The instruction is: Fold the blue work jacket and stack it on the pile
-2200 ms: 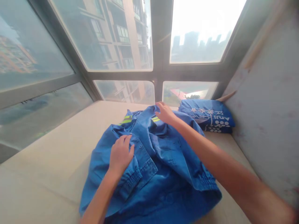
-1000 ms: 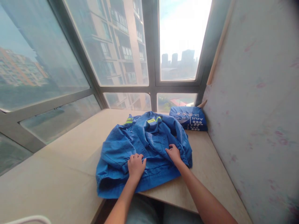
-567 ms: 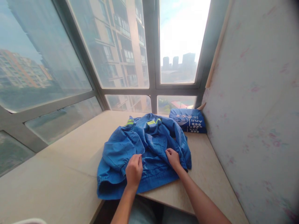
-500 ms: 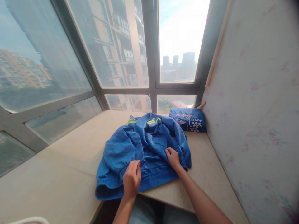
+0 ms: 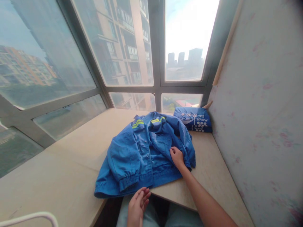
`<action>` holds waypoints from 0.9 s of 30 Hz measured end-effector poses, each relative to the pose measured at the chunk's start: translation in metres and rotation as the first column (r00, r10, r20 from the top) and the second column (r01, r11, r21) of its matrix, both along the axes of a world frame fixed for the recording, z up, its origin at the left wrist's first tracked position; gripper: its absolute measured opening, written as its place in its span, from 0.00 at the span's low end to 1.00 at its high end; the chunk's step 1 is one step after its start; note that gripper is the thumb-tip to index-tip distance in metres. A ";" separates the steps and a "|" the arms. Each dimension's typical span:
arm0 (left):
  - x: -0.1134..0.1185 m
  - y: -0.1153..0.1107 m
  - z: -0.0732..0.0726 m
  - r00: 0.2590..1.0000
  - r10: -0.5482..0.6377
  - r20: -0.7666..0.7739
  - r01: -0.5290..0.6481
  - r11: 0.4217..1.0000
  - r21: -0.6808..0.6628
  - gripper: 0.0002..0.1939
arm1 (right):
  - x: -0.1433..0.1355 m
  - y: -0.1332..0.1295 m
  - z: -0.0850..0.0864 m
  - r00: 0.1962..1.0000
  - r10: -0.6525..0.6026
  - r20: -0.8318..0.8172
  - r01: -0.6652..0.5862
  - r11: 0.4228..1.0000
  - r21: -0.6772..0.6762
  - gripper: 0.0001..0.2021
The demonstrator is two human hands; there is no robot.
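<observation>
A blue jacket (image 5: pixel 145 154) with yellow-green stripes near its shoulders lies spread on the pale sill-like surface, its collar toward the window. Snap buttons run down its front, and one cuffed sleeve rests across the left part. My right hand (image 5: pixel 176 156) pinches the jacket's right front panel, fingers closed on the fabric. Below the jacket's lower hem, over the edge of the surface, my left hand (image 5: pixel 139 203) is off the cloth, its fingers loosely apart and holding nothing.
A folded blue bundle with white print (image 5: pixel 193 119) lies at the back right by the wall (image 5: pixel 262 126). Windows rise behind the pale surface (image 5: pixel 68 167). A white curved object (image 5: pixel 35 216) shows at the bottom left. My legs are below the front edge.
My left hand has let go of the jacket and moved down toward me. The left front panel now lies flatter, with its stripes and buttons showing. My right hand keeps its hold.
</observation>
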State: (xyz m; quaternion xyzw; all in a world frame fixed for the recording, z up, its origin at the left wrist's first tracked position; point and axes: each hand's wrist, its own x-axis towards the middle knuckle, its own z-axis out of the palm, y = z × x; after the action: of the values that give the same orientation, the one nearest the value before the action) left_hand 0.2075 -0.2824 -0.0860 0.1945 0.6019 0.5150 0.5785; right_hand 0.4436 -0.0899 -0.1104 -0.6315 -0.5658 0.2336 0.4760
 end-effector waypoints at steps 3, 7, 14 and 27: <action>0.010 0.000 0.017 0.950 0.074 0.302 -0.057 0.996 -0.065 0.14 | 0.001 0.000 -0.002 1.000 -0.004 -0.003 0.004 1.000 0.014 0.19; 0.024 0.005 0.037 0.859 0.191 0.475 -0.130 0.979 -0.158 0.15 | 0.001 0.000 -0.004 1.000 -0.006 -0.007 0.006 1.000 0.023 0.19; 0.023 0.004 0.030 0.990 0.073 0.124 -0.069 0.997 -0.036 0.12 | 0.002 -0.002 -0.004 1.000 -0.001 -0.011 0.001 1.000 0.027 0.19; -0.101 0.093 0.081 0.224 0.059 -0.973 0.353 0.925 0.137 0.17 | 0.002 -0.005 -0.001 1.000 0.003 0.000 -0.003 1.000 0.030 0.20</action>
State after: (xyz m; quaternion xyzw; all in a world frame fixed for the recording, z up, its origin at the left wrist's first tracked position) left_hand 0.1062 -0.1898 -0.0050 0.6203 0.7111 0.3189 0.0885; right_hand 0.4453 -0.0945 -0.1117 -0.6235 -0.5700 0.2258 0.4852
